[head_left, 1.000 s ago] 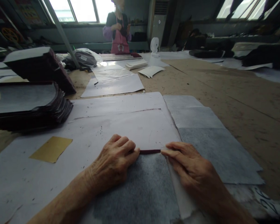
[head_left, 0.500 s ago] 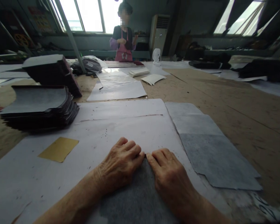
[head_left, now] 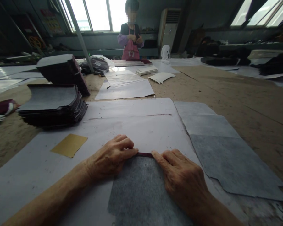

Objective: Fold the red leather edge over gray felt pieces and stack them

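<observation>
Grey sheet (head_left: pixel 141 188): maroon edge (head_left: pixel 145 154) between left fingers (head_left: pixel 131 153), right fingers (head_left: pixel 159 160); tips touching edge, pinch unclear.

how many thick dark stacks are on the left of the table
2: the near stack, just beyond the yellow card, and the far stack, behind it; more could be hidden behind them.

Mottled grey, clothlike sheet (head_left: pixel 141 188) is laid pretty flat on white paper (head_left: pixel 132 128), skinny maroon strip (head_left: pixel 145 154) seen along its far edge.
</observation>
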Demonstrator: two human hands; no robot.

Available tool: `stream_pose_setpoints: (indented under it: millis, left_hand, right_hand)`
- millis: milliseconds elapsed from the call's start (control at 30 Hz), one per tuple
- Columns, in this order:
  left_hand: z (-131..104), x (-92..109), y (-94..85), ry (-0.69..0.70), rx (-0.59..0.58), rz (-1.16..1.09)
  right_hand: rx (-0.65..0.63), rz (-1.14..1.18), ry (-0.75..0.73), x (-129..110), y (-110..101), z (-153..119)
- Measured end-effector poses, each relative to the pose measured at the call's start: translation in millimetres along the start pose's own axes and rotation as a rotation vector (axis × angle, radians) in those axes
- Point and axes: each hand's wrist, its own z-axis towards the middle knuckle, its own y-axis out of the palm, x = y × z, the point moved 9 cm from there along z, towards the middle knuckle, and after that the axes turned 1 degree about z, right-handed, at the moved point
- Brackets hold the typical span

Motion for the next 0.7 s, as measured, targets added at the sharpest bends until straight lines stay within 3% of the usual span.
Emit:
stream_pose_setpoints:
  millis: [300, 433, 700]
  left_hand:
    - [-1.5, -0.7, 14.3, 0.029, -0.142, 0.073]
    - [0.0, 1.0, 13.7, 0.018, -0.152, 0.072]
    - [-2.0, -3.2, 3.2, -0.007, -0.077, -0.016]
  right_hand:
    - [-0.132, -0.158, -0.168, -15.8, 5.1, 8.8]
    - [-0.07, -0.273, -0.269, -33.3, -2.1, 21.6]
    - [-0.119, 0.134, -0.274, -41.7, 18.8, 27.9]
